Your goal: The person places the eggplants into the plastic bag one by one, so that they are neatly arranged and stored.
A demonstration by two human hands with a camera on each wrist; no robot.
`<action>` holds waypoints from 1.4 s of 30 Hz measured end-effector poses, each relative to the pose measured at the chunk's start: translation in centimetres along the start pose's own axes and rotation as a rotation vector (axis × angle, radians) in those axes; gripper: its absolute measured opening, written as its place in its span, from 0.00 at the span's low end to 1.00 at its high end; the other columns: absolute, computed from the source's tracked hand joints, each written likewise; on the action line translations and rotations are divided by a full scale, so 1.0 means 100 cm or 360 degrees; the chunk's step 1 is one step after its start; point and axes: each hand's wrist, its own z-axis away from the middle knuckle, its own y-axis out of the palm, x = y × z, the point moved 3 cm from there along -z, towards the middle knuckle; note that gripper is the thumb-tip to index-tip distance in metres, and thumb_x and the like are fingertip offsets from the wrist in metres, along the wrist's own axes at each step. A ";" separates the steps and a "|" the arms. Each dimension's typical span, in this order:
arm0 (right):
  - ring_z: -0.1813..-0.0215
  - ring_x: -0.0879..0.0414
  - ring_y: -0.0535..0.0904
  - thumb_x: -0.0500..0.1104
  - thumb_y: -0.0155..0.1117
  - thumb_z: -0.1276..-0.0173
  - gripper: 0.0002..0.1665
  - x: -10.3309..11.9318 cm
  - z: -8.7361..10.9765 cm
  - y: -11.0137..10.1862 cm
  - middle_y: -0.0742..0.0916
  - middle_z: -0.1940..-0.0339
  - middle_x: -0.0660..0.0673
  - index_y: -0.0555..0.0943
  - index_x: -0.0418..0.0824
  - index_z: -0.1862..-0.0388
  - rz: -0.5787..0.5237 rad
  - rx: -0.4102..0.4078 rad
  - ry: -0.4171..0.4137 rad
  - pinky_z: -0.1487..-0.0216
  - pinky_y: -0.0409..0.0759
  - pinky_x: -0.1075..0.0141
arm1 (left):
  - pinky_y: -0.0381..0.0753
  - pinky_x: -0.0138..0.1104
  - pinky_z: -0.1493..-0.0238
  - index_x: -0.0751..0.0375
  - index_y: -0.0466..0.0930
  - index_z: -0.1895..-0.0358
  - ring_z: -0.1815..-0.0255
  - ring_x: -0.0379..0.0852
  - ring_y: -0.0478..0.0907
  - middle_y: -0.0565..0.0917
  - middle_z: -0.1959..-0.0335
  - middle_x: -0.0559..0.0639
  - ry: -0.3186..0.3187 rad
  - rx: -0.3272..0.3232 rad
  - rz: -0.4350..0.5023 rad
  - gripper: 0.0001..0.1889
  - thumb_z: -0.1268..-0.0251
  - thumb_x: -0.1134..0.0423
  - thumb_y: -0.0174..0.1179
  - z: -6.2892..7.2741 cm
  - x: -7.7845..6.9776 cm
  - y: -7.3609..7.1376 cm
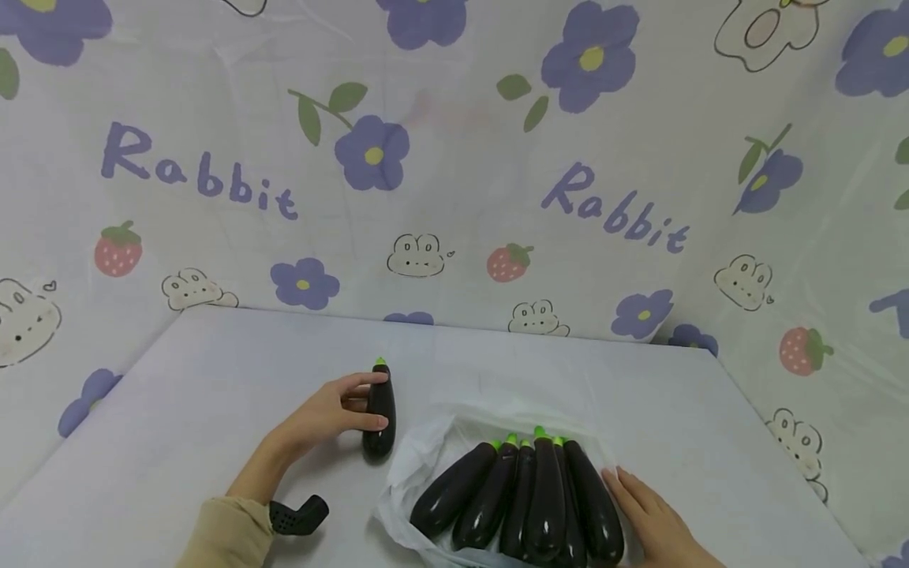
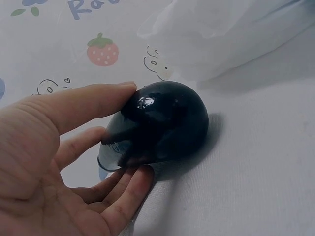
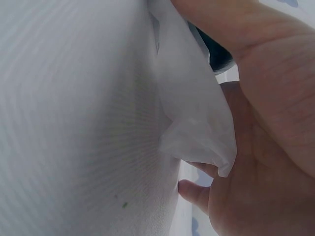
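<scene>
Glossy dark-purple eggplant [image 1: 379, 410] could roll from our left hand's [image 1: 328, 412] loose pinch; our flat, relaxed right hand [image 1: 649, 517] steadies the white plastic bag [image 1: 415, 465].

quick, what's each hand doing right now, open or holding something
Left hand: fingers and thumb curled round the lone eggplant, holding it on the table.
Right hand: open, fingers straight, resting on the white plastic bag beside the eggplant row.

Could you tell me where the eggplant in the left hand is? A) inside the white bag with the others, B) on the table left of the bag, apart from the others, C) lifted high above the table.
B: the left hand holds the eggplant on the table, left of the bag.
</scene>
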 end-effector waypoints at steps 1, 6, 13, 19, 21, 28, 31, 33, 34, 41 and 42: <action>0.39 0.30 0.70 0.75 0.75 0.59 0.71 0.000 0.000 0.000 0.71 0.35 0.26 0.61 0.33 0.26 -0.0002 -0.0002 -0.0005 0.52 0.74 0.37 | 0.71 0.51 0.41 0.53 0.69 0.30 0.39 0.55 0.73 0.74 0.37 0.62 0.0005 0.0004 -0.0004 0.39 0.47 0.57 0.76 0.000 -0.001 0.000; 0.41 0.30 0.71 0.77 0.71 0.56 0.71 0.000 0.000 0.000 0.72 0.37 0.26 0.57 0.38 0.23 0.0016 -0.0050 -0.0080 0.54 0.75 0.38 | 0.70 0.51 0.41 0.54 0.69 0.29 0.39 0.55 0.74 0.74 0.37 0.62 0.0006 0.0014 -0.0009 0.39 0.46 0.57 0.75 0.001 -0.003 0.001; 0.41 0.30 0.71 0.75 0.74 0.57 0.72 0.001 0.001 -0.001 0.72 0.36 0.26 0.58 0.36 0.24 0.0021 -0.0035 -0.0049 0.53 0.75 0.38 | 0.70 0.54 0.40 0.50 0.70 0.29 0.37 0.57 0.72 0.71 0.35 0.61 0.0020 0.0008 -0.0048 0.39 0.47 0.56 0.76 0.000 -0.004 0.002; 0.39 0.29 0.70 0.74 0.74 0.57 0.71 0.003 0.001 -0.003 0.71 0.35 0.25 0.60 0.31 0.26 -0.0009 0.0010 -0.0018 0.51 0.73 0.36 | 0.69 0.54 0.41 0.46 0.70 0.30 0.37 0.58 0.72 0.70 0.34 0.57 0.0009 -0.0015 -0.0057 0.39 0.48 0.54 0.76 -0.001 -0.003 0.003; 0.38 0.28 0.68 0.72 0.76 0.58 0.71 0.006 0.001 -0.004 0.70 0.35 0.25 0.61 0.29 0.28 -0.0041 0.0054 0.0036 0.50 0.72 0.35 | 0.71 0.53 0.41 0.47 0.70 0.29 0.37 0.59 0.72 0.70 0.34 0.58 0.0006 -0.0026 -0.0049 0.40 0.48 0.55 0.76 -0.001 -0.002 0.003; 0.33 0.28 0.62 0.69 0.81 0.62 0.73 0.012 -0.002 -0.007 0.66 0.30 0.27 0.61 0.30 0.26 -0.0191 0.0252 0.0361 0.44 0.65 0.31 | 0.75 0.48 0.45 0.49 0.69 0.29 0.39 0.60 0.74 0.68 0.33 0.61 0.0025 -0.0024 -0.0023 0.39 0.47 0.57 0.76 0.001 -0.005 0.002; 0.33 0.27 0.62 0.68 0.81 0.62 0.73 0.013 -0.003 -0.008 0.67 0.31 0.26 0.60 0.29 0.26 -0.0175 0.0249 0.0344 0.44 0.65 0.31 | 0.75 0.48 0.45 0.50 0.69 0.29 0.39 0.61 0.73 0.67 0.32 0.63 0.0049 -0.0004 -0.0039 0.39 0.46 0.58 0.75 0.002 -0.007 0.001; 0.34 0.27 0.63 0.67 0.82 0.62 0.73 0.014 -0.003 -0.008 0.67 0.31 0.26 0.61 0.29 0.26 -0.0155 0.0243 0.0325 0.45 0.66 0.32 | 0.74 0.49 0.44 0.49 0.69 0.29 0.39 0.60 0.73 0.67 0.32 0.62 0.0052 -0.0006 -0.0057 0.39 0.46 0.57 0.75 0.003 -0.010 0.000; 0.34 0.27 0.63 0.67 0.81 0.62 0.72 0.014 -0.003 -0.008 0.67 0.31 0.26 0.61 0.29 0.27 -0.0146 0.0243 0.0319 0.45 0.66 0.31 | 0.74 0.49 0.44 0.48 0.69 0.29 0.39 0.60 0.74 0.67 0.32 0.62 0.0055 -0.0008 -0.0063 0.39 0.46 0.57 0.75 0.004 -0.011 -0.001; 0.33 0.28 0.62 0.68 0.81 0.62 0.73 0.013 -0.003 -0.007 0.66 0.30 0.27 0.60 0.31 0.25 -0.0182 0.0281 0.0381 0.43 0.65 0.32 | 0.73 0.48 0.42 0.46 0.69 0.29 0.43 0.53 0.77 0.66 0.31 0.61 0.0091 0.0012 -0.0013 0.39 0.47 0.56 0.76 0.009 -0.027 -0.005; 0.33 0.28 0.62 0.67 0.82 0.61 0.72 0.013 -0.003 -0.007 0.66 0.30 0.27 0.60 0.30 0.26 -0.0182 0.0276 0.0366 0.44 0.65 0.32 | 0.73 0.47 0.42 0.46 0.69 0.29 0.43 0.53 0.77 0.66 0.31 0.61 0.0096 0.0017 -0.0005 0.39 0.47 0.55 0.76 0.009 -0.029 -0.005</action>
